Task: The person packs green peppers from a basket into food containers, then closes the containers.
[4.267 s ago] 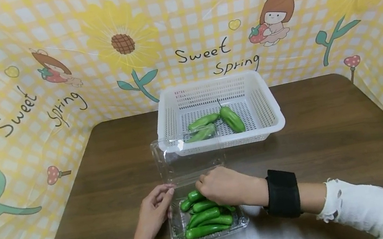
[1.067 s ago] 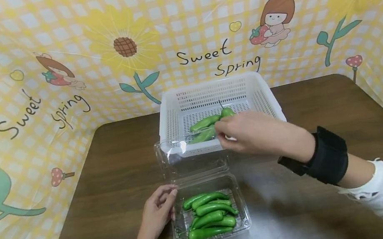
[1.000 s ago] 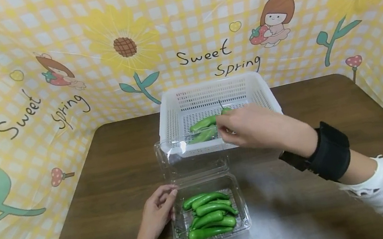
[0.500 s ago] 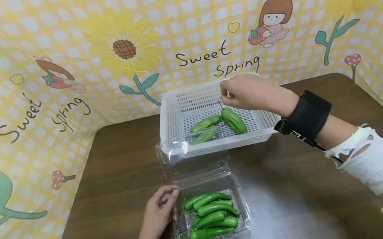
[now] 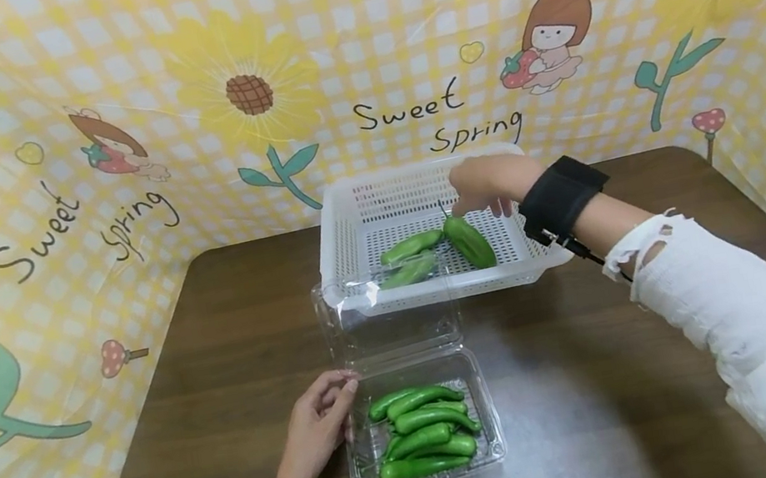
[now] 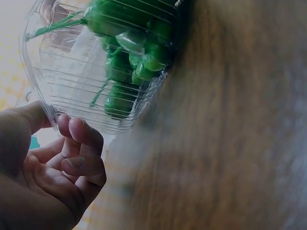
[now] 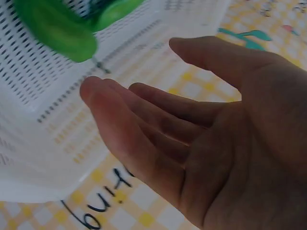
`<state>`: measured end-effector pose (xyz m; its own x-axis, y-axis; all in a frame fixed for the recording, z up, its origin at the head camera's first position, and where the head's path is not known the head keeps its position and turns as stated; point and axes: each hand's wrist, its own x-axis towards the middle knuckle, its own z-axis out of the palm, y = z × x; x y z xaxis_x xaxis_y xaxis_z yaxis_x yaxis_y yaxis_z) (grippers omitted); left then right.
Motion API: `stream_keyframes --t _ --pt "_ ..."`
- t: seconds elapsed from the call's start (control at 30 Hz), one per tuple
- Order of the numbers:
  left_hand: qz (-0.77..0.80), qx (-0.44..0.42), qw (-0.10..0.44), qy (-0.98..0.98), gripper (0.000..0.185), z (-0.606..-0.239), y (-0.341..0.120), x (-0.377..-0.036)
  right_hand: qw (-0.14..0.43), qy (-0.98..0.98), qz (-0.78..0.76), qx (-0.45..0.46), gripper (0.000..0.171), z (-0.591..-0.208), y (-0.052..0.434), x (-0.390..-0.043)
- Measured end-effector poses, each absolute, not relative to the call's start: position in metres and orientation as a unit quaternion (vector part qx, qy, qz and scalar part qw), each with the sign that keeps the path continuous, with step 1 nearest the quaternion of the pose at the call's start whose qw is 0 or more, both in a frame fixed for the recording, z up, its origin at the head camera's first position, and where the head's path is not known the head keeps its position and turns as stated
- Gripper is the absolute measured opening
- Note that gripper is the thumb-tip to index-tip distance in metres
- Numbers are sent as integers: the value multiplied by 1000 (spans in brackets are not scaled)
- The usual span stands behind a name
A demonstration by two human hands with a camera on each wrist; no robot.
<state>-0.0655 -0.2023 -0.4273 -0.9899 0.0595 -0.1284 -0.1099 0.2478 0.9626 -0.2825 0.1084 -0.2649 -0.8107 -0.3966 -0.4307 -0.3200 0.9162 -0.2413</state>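
Right hand (image 5: 485,182) empty, thumb and fingers apart, near green pepper (image 5: 469,243) in white basket (image 5: 503,276); left hand (image 5: 318,421) pinches clear box (image 5: 484,395). Pepper likely light, firm, slick; grip around middle.

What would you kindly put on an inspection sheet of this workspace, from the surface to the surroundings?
Surface: brown wooden table, with glare toward the near side.
Job's things: clear box, lid open, holding several green peppers; white basket behind it, holding three more peppers.
Clutter: nothing seen.
Grips: left grip pinches the box's edge; right grip, thumb apart from the fingers, is over the basket, holding nothing.
Cables: thin black cord from the right wristband toward the sleeve; its end is hidden.
Surroundings: yellow checked cloth with flowers and "Sweet Spring" lettering on three sides.
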Motion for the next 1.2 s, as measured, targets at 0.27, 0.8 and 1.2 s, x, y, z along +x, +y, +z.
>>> stream_keyframes --t 0.27,0.8,1.2 --pt "612 -5 59 789 24 -426 -203 -68 278 946 -58 -155 38 -274 107 -299" --pt "610 -14 68 790 23 -431 -204 -68 292 949 -19 -117 65 -312 100 -306" --pt "611 -16 67 789 24 -432 -205 -67 293 949 -8 -117 26 -332 96 -307"
